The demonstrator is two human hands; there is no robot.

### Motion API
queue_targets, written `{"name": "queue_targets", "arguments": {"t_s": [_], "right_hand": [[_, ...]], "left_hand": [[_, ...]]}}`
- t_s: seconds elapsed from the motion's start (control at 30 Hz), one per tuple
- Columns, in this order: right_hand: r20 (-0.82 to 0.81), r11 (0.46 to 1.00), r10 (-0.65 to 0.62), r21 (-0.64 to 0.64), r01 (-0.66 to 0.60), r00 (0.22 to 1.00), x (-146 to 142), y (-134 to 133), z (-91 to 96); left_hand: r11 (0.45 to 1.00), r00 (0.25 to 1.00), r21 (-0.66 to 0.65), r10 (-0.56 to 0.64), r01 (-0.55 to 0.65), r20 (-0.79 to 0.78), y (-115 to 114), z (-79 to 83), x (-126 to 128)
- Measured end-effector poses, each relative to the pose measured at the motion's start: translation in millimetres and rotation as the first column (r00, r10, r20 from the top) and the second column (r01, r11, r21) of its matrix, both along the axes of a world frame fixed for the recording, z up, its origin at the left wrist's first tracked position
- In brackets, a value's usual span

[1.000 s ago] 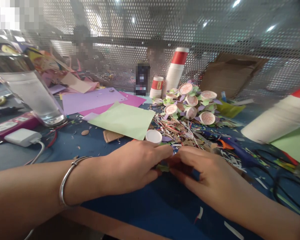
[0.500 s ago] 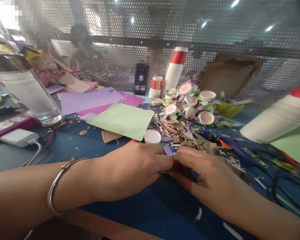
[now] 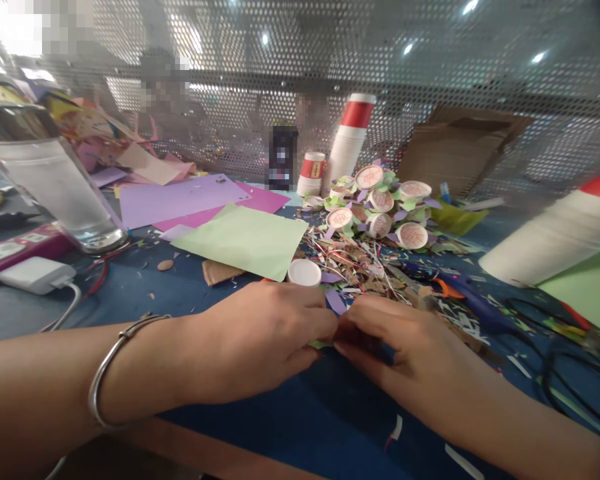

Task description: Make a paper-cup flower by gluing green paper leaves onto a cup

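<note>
My left hand (image 3: pixel 267 337), with a silver bangle (image 3: pixel 100 380) on its wrist, is closed near the table's front edge. A small bit of light green paper (image 3: pixel 321 345) peeks out under its fingers. My right hand (image 3: pixel 405 340) is closed in a pinch, its fingertips meeting those of the left at the same spot. Most of what lies between the fingertips is hidden. Just behind the left knuckles sits a small white paper cup (image 3: pixel 305 273). A purple paper strip (image 3: pixel 335 301) lies behind where the hands meet.
Paper scraps (image 3: pixel 360 267) spread behind my hands, below several decorated paper cups (image 3: pixel 413 235). Green (image 3: pixel 245 240) and purple sheets (image 3: pixel 180 200) lie left. A glass bottle (image 3: pixel 80 193) and white charger (image 3: pixel 37 275) stand further left. A blue-handled tool (image 3: pixel 475 303) and cup stack (image 3: pixel 545 240) are right.
My left fingers have shifted slightly left, and a little more of the green paper shows beneath them. The right hand stays nearly in place.
</note>
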State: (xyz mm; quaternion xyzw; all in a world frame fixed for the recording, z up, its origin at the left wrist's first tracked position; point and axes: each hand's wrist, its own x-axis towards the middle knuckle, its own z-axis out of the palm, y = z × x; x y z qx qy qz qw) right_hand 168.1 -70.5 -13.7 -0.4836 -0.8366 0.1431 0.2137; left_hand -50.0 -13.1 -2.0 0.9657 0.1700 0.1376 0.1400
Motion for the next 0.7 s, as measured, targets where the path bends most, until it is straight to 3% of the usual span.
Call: {"name": "queue_targets", "arguments": {"t_s": [0.37, 0.7], "right_hand": [[0.002, 0.997, -0.003, -0.072, 0.003, 1.000, 1.2, 1.0, -4.8], [0.011, 1.000, -0.013, -0.016, 0.014, 1.000, 2.1, 2.8, -3.5]], "left_hand": [[0.991, 0.996, -0.111, 0.078, -0.073, 0.043, 4.2, -8.6, 5.9], [0.975, 0.989, -0.169, 0.147, -0.141, 0.024, 7.5, -13.6, 11.9]]}}
